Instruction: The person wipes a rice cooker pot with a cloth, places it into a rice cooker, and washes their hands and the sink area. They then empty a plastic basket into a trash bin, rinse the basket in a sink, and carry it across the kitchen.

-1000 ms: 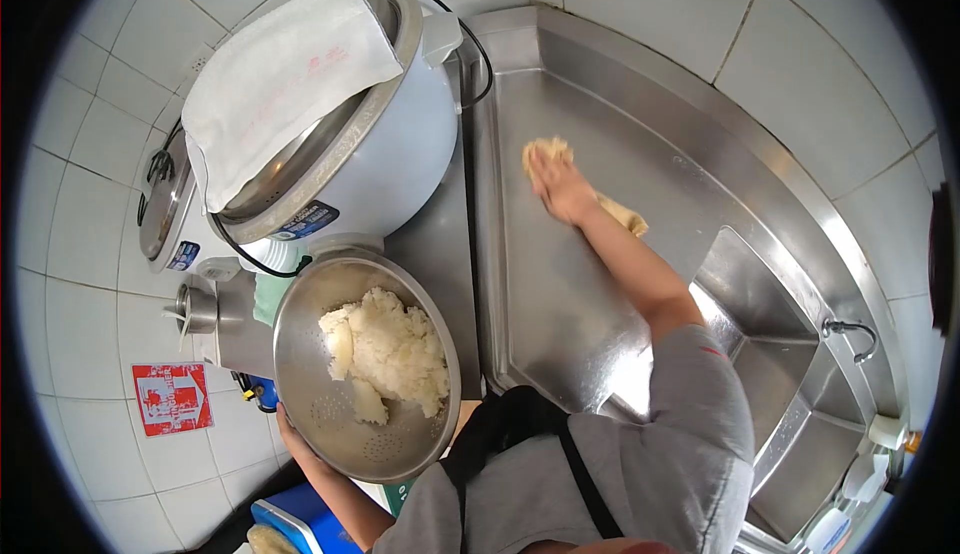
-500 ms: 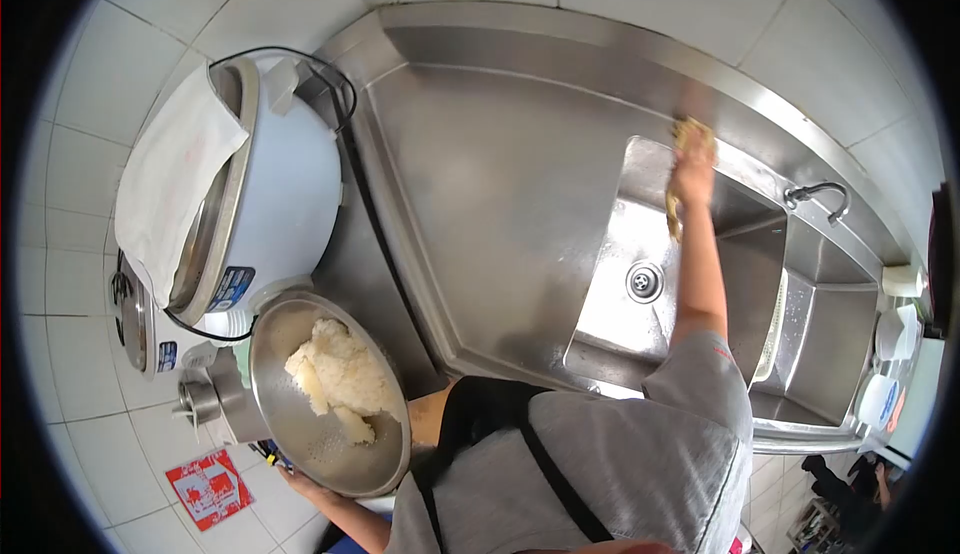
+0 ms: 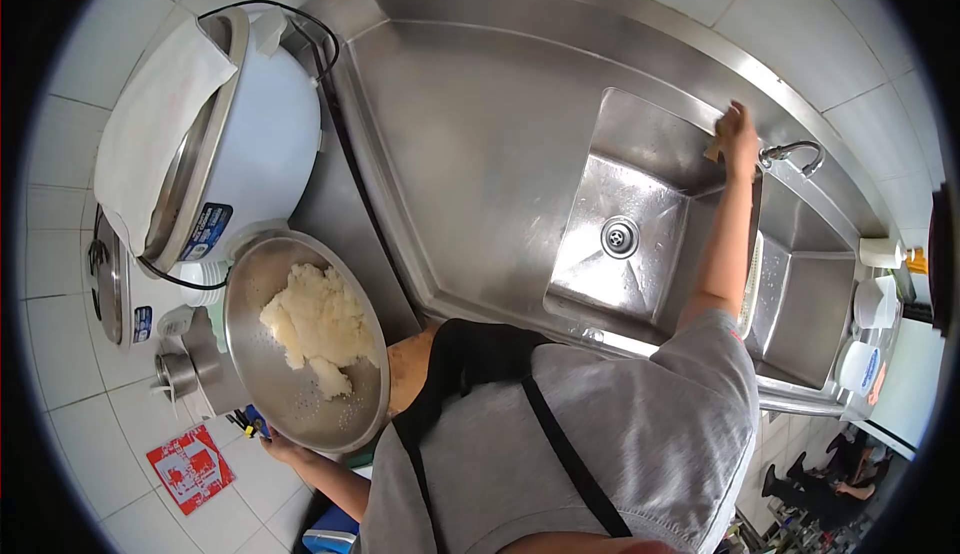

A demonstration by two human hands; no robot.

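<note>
My left hand (image 3: 283,446) grips the lower rim of a round metal colander (image 3: 300,409), which is tilted and holds a clump of white rice (image 3: 322,322). The fingers under the rim are partly hidden. My right hand (image 3: 738,142) is stretched out over the back edge of the metal sink (image 3: 625,224), just left of the curved faucet (image 3: 800,154). Its fingers are bent round a yellowish cloth (image 3: 714,148), of which only a small part shows.
A large rice cooker (image 3: 265,134) with a white cloth (image 3: 160,124) over its lid stands at the left. White containers (image 3: 875,302) line the right end of the sink. A person in dark clothes (image 3: 825,494) is in the far lower right.
My right hand has moved right with the cloth, from the steel counter across the sink to beside the faucet. My left hand still holds the colander. The view has shifted right.
</note>
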